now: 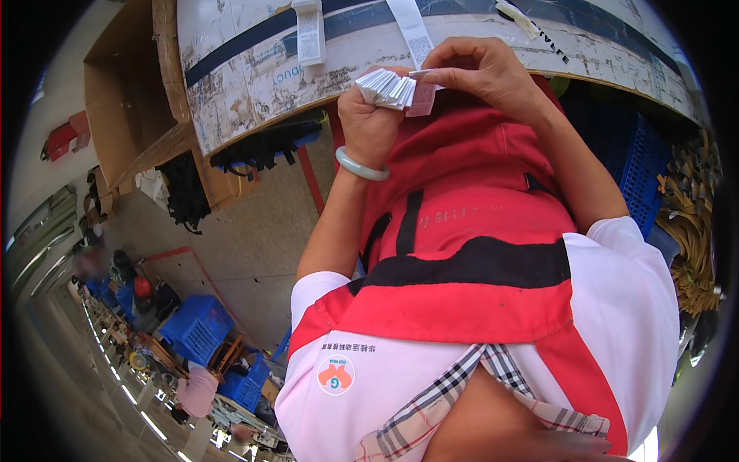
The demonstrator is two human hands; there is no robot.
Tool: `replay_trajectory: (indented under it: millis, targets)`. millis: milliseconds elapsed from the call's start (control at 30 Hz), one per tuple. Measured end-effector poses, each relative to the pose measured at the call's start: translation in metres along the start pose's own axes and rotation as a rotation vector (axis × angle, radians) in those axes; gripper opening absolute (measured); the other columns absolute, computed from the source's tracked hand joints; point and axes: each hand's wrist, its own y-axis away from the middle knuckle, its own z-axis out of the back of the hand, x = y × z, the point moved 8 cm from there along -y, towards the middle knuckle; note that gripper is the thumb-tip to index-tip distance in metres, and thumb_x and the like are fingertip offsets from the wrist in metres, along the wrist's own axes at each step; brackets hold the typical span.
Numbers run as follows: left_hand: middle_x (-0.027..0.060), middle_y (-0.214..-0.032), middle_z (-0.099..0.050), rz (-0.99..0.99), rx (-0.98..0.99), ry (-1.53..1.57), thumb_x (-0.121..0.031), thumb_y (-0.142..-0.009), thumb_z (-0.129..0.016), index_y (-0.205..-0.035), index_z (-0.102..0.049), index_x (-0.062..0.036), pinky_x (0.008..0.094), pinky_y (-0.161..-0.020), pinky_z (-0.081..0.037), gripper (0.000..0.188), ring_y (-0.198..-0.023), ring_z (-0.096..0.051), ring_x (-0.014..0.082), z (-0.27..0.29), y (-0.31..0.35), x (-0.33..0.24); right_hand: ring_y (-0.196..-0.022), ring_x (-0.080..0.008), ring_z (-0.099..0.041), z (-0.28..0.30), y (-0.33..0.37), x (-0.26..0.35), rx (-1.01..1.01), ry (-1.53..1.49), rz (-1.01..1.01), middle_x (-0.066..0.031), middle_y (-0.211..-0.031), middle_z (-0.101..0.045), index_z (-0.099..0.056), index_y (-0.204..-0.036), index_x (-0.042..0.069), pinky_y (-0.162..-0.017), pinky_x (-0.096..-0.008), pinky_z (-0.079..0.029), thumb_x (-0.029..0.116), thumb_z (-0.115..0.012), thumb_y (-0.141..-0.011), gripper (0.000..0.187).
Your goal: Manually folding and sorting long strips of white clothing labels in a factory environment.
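Observation:
My left hand (366,129), with a pale bangle on its wrist, is closed around a thick bundle of folded white labels (383,88), whose edges fan out at the top. Beside it, my right hand (489,75) pinches the end of a thin white label between thumb and forefinger, close to the bundle. A pinkish, see-through label (421,102) hangs between the two hands; which hand bears it I cannot tell. Both hands are at the near edge of the worn white table (254,92), above my red apron (462,162).
Two printed white label strips, one on the left (310,37) and one in the middle (412,32), lie on the table. An open cardboard box (135,100) stands to the left. Blue crates (640,165) and stacked tan strips (693,239) are at the right.

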Motion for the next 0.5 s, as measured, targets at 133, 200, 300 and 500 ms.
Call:
replay_trajectory:
  millis: [133,200,300,500]
  targets:
    - [-0.0012,-0.084,-0.066,0.056,0.01,0.003,0.007,-0.081,-0.063,-0.097,-0.069,-0.0015,0.0191,-0.064,-0.047,0.02,-0.075,-0.058,0.0043,-0.002,0.002,0.002,-0.078,-0.0076,-0.059,0.0,0.002,-0.001,0.002,0.023,0.025,-0.001,-0.084,-0.065,-0.068,-0.096,-0.001,-0.074,-0.0211,-0.049,0.016,-0.069,-0.089,0.018]
    - [-0.0015,-0.082,-0.066,0.026,0.031,0.007,0.005,-0.082,-0.064,-0.097,-0.069,-0.0013,0.0189,-0.061,-0.046,0.017,-0.072,-0.057,0.0042,-0.003,0.002,-0.001,-0.079,-0.0075,-0.058,-0.001,0.002,0.001,0.004,0.035,0.044,-0.001,-0.084,-0.065,-0.067,-0.096,-0.001,-0.074,-0.0211,-0.048,0.016,-0.068,-0.09,0.018]
    - [-0.001,-0.081,-0.065,0.025,0.039,-0.018,0.001,-0.086,-0.065,-0.096,-0.069,-0.0009,0.0189,-0.058,-0.045,0.011,-0.068,-0.056,0.0047,-0.004,0.002,0.0,-0.075,-0.0073,-0.058,-0.002,0.002,0.004,-0.002,0.064,0.055,-0.0008,-0.081,-0.064,-0.067,-0.093,0.0,-0.071,-0.0211,-0.048,0.016,-0.069,-0.089,0.017]
    - [0.0058,-0.08,-0.067,0.416,0.095,0.349,-0.019,-0.093,-0.064,-0.097,-0.065,0.0001,0.0221,-0.056,-0.048,0.02,-0.063,-0.061,0.0113,-0.015,0.01,0.023,-0.066,-0.0068,-0.058,-0.028,0.018,0.015,0.422,-0.265,-0.228,-0.0016,-0.073,-0.062,-0.067,-0.088,0.001,-0.061,-0.0201,-0.047,0.016,-0.068,-0.089,0.015]
